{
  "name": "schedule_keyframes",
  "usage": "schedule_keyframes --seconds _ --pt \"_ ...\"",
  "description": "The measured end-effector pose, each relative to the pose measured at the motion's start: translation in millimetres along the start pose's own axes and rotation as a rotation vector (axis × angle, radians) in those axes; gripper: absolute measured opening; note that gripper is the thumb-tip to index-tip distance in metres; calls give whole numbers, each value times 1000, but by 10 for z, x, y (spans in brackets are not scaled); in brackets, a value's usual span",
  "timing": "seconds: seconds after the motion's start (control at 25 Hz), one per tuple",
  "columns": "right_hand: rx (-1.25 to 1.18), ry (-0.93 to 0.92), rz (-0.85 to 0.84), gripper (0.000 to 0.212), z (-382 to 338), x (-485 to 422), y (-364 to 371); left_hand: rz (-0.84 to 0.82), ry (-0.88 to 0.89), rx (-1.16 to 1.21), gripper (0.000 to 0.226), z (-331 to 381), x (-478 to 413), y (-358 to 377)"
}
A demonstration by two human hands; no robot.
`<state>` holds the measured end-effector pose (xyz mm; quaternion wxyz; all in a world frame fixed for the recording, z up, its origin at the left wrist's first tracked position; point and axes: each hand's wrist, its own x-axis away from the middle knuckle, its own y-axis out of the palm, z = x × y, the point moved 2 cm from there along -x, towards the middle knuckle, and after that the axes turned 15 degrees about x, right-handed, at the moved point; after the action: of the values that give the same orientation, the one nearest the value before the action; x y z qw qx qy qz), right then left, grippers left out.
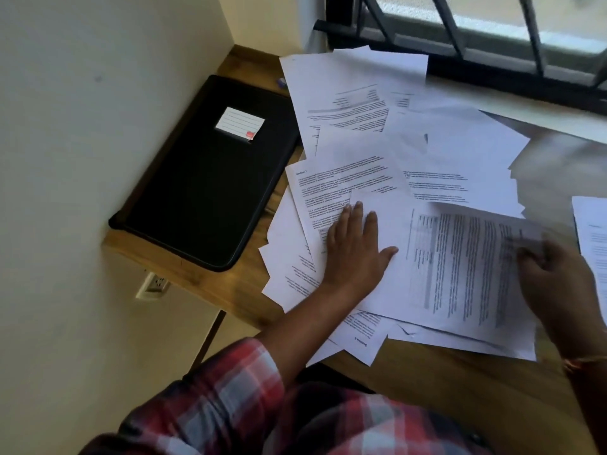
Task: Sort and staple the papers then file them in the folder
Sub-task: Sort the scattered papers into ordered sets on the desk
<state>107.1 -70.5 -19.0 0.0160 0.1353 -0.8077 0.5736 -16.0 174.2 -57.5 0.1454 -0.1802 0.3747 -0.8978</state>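
Note:
Several loose printed papers (394,152) lie scattered and overlapping across the wooden desk (230,287). A closed black zip folder (203,185) with a white label lies at the desk's left end, beside the wall. My left hand (354,247) presses flat, fingers straight, on the sheets at the pile's near left. My right hand (558,277) is blurred at the right; it holds the right edge of a printed sheet (466,264) that lies on top of the pile. No stapler shows.
A cream wall runs along the left with a socket (154,285) below the desk. A dark barred window frame (460,44) borders the far side. Another printed sheet (591,238) lies at the right edge. A small purple object (281,82) peeks out behind the folder.

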Motion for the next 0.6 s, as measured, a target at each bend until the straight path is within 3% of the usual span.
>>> schedule_keyframes --seconds 0.2,0.36,0.48,0.6 --pt "76 -156 -19 24 -243 -160 -76 58 77 14 79 -58 13 -110" --pt "108 -381 99 37 -729 -318 -154 41 238 -31 87 -95 5 -144" --pt "61 -433 67 44 -914 -495 -57 -57 285 -43 88 -116 -14 -94" --pt "121 -425 90 60 -907 -513 42 -62 238 -131 74 -207 -51 -78"
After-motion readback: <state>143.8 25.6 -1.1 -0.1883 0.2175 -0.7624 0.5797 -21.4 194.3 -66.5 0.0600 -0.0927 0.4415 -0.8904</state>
